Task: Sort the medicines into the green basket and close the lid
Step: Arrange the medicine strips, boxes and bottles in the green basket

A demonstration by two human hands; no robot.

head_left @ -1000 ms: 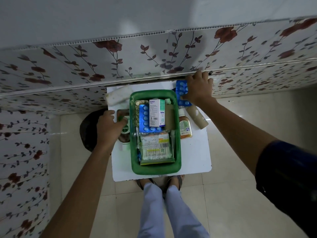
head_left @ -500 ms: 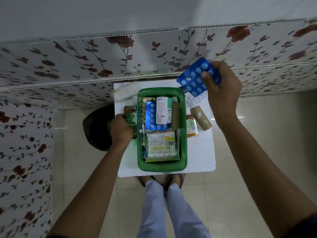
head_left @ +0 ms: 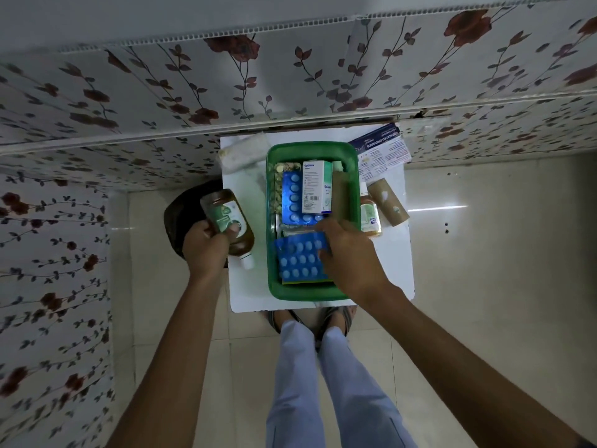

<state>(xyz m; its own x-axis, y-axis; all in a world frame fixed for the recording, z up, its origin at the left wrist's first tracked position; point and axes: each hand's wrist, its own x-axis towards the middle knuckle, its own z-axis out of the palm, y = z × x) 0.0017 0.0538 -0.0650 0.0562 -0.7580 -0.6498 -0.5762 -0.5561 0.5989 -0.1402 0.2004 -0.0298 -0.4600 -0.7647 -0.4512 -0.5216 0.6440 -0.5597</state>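
The green basket (head_left: 353, 189) stands on a small white table (head_left: 395, 270) and holds several medicines: a white-and-teal box (head_left: 316, 187), a blue blister strip (head_left: 292, 198) and other packs. My right hand (head_left: 350, 257) rests over the basket's near half, fingers on a second blue blister pack (head_left: 298, 261) that lies on the contents. My left hand (head_left: 208, 248) holds a brown bottle with a green label (head_left: 231, 223) in the air, left of the basket.
On the table right of the basket lie a small amber bottle (head_left: 370, 215), a cardboard roll (head_left: 389, 202) and a printed leaflet (head_left: 382, 150). A white roll (head_left: 242, 153) lies at the back left. A dark round stool (head_left: 182, 221) stands left; a floral wall runs behind.
My right hand brought the blue blister pack down from the back right into the basket's near half. My left hand lifted the brown bottle off the table.
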